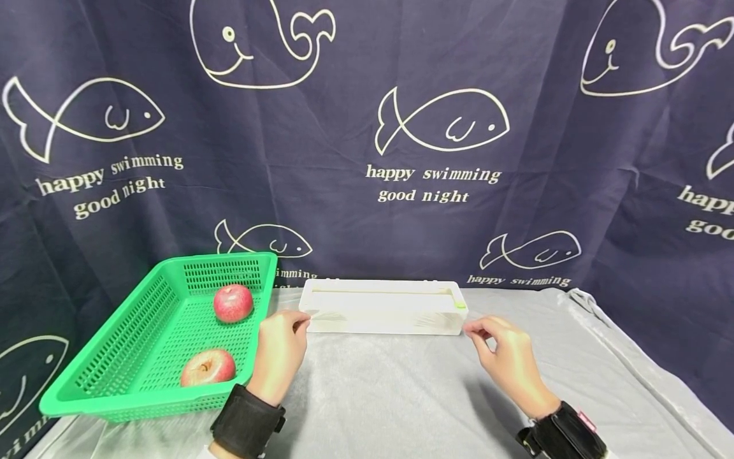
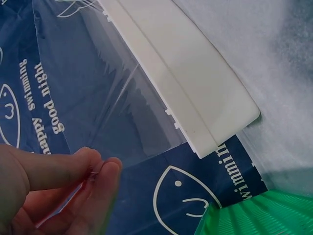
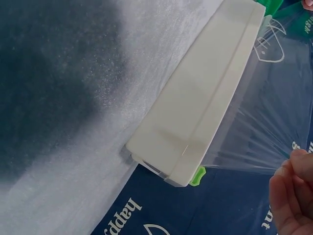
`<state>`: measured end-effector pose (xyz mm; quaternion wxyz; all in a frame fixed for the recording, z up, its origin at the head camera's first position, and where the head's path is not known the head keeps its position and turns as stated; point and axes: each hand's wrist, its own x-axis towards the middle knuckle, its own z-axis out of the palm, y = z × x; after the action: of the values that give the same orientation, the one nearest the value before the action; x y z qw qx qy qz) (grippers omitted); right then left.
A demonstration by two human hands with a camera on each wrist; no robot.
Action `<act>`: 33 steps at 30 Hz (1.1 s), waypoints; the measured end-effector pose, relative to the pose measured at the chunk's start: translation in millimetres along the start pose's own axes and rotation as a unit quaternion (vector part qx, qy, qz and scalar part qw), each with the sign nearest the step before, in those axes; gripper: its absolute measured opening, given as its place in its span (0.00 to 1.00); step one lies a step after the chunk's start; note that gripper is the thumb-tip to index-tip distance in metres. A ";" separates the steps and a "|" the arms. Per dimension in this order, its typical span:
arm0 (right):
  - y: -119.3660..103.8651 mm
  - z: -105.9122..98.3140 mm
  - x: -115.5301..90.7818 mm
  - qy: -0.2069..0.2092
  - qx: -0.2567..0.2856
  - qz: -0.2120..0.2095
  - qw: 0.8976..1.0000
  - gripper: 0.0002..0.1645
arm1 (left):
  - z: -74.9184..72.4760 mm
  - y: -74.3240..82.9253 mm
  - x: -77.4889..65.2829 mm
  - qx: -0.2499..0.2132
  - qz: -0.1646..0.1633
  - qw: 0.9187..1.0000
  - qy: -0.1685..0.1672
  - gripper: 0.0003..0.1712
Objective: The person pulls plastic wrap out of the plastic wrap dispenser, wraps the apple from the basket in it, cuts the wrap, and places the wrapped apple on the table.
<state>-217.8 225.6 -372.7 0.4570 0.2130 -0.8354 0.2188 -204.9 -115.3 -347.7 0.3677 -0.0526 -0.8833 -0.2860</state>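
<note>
A white cling film dispenser (image 1: 383, 299) lies lengthwise on the grey cloth near the curtain, a light green slider (image 3: 197, 176) at its right end. Clear cling film (image 2: 122, 103) stretches out from its long edge, with creases running to the two hands. Between thumb and fingertips, the left hand (image 1: 283, 344) pinches one corner of the film by the dispenser's left end. At the other end the right hand (image 1: 504, 347) pinches the opposite corner. The film's near edge is hard to make out in the head view.
Left of the dispenser stands a green plastic basket (image 1: 163, 338) holding a red apple (image 1: 233, 303) at the back and another apple (image 1: 209, 368) nearer the front. Grey cloth (image 1: 384, 395) covers the table. A dark blue curtain (image 1: 344, 127) with fish prints hangs behind.
</note>
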 end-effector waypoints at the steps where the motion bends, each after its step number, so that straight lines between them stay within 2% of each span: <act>1: -0.2 -0.5 -0.3 0.001 0.001 -0.001 1.000 0.15 | -0.6 0.4 -0.2 -0.001 -0.001 1.000 -0.001 0.05; 12: -4.2 -6.6 -0.5 0.008 0.009 -0.005 1.000 0.15 | -6.8 4.0 -3.2 0.006 0.006 1.000 0.007 0.05; 28: -10.4 -16.6 -3.5 0.021 0.020 -0.024 0.999 0.16 | -18.7 10.0 -9.0 0.008 0.010 1.000 0.003 0.05; 33: -12.1 -19.5 -4.4 0.025 0.028 -0.019 0.999 0.16 | -23.2 14.2 -11.1 0.010 0.007 1.000 0.001 0.05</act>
<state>-195.9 227.4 -364.9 0.4758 0.2357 -0.8132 0.2384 -178.2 -114.9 -335.5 0.3708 -0.0548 -0.8854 -0.2748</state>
